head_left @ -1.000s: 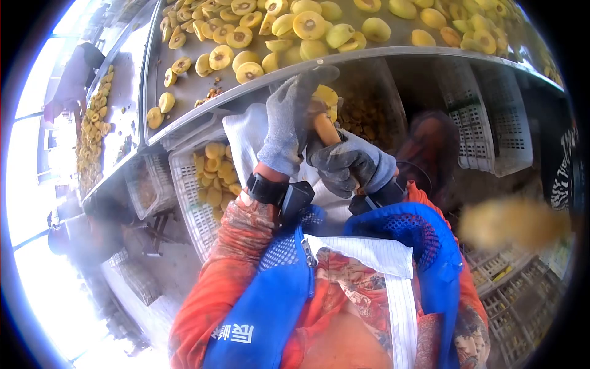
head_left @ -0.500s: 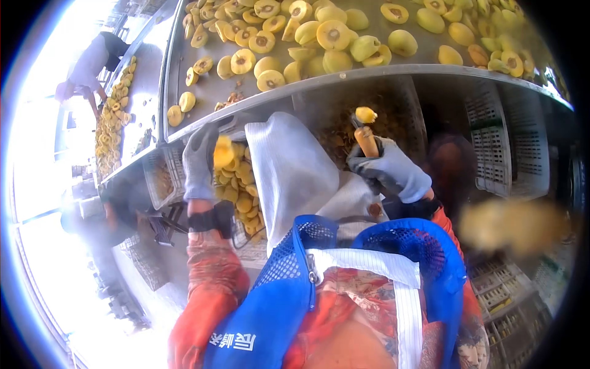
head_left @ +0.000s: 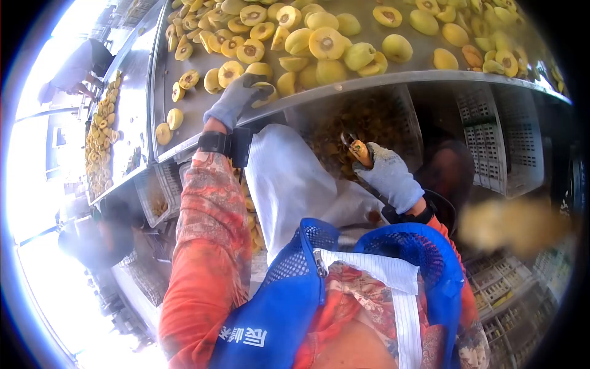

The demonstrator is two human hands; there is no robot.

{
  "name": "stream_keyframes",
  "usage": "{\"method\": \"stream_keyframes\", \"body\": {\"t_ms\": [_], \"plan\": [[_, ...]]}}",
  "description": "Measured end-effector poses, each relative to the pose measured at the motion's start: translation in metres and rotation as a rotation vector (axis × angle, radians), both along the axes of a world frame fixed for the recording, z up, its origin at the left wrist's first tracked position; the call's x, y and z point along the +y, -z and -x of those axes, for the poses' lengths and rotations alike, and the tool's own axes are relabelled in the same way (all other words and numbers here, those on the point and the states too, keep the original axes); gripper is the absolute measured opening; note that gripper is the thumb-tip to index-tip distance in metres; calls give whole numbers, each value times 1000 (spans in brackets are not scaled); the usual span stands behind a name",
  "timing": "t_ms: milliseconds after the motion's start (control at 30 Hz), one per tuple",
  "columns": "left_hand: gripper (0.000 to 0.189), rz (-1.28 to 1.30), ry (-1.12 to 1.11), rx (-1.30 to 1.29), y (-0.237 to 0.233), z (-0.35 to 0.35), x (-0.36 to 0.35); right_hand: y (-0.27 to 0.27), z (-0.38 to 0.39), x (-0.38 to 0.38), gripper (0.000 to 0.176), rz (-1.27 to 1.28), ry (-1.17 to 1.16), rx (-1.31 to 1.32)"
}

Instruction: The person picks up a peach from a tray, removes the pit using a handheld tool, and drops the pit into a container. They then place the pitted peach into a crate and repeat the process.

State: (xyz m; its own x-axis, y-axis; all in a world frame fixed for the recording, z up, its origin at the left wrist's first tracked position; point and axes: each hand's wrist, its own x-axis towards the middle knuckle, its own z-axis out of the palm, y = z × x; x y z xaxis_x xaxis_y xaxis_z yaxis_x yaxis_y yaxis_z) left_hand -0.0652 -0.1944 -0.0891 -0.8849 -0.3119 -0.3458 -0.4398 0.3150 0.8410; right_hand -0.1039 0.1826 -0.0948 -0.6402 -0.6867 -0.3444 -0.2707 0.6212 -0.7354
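Head view: the left hand (head_left: 238, 98) is up on the metal worktop (head_left: 187, 120) now, gloved fingers curled round a fruit half (head_left: 267, 92) right at the front edge, among the other cut yellow halves (head_left: 326, 43) spread across the surface. Half a second ago that hand was down low beside the white crate (head_left: 161, 184) under the worktop, with the piece in its grip. The arm has swung up and the black wrist band (head_left: 218, 142) sits just below the rim.

The right hand (head_left: 388, 177) is closed tight on the orange-handled tool (head_left: 360, 151), dark metal tip pointing up and left. It has dropped a little since the last frame, and the yellow scrap that sat on its tip is gone.

Between the arms hangs a white sack (head_left: 289, 178), and a blue mesh apron (head_left: 276, 307) fills the foreground. Far left, another person (head_left: 74, 64) leans over a second worktop lined with fruit.
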Motion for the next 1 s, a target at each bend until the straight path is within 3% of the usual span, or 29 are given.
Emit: {"method": "stream_keyframes", "body": {"t_ms": [167, 233, 267, 367, 467, 533, 733, 833, 867, 1000], "plan": [[38, -499, -444, 412, -59, -36, 66, -35, -8, -40, 32, 94, -60, -37], [42, -730, -441, 507, -61, -42, 88, -38, -14, -57, 31, 188, -64, 154], [43, -428, -314, 572, -44, -43, 91, -46, -15, -64, 30, 211, -61, 178], [42, -341, -254, 574, -30, -49, 124, -49, -21, -73, 32, 264, -9, 307], [35, -444, -288, 599, -53, -50, 161, -46, -24, -69, 36, 210, 42, 389], [29, -726, -381, 681, -59, -50, 175, -46, -27, -63, 36, 156, 74, 416], [27, 208, -306, 827, -77, -44, 206, -40, -43, -61, 33, 351, 244, 314], [28, 499, -286, 804, -77, -45, 210, -77, -52, -55, 27, 298, 195, -299], [29, 545, -273, 782, -75, -46, 209, -54, -58, -55, 25, 484, 128, 70], [31, 581, -266, 679, -73, -48, 212, -35, -48, -47, 26, 437, 134, 125]]}}
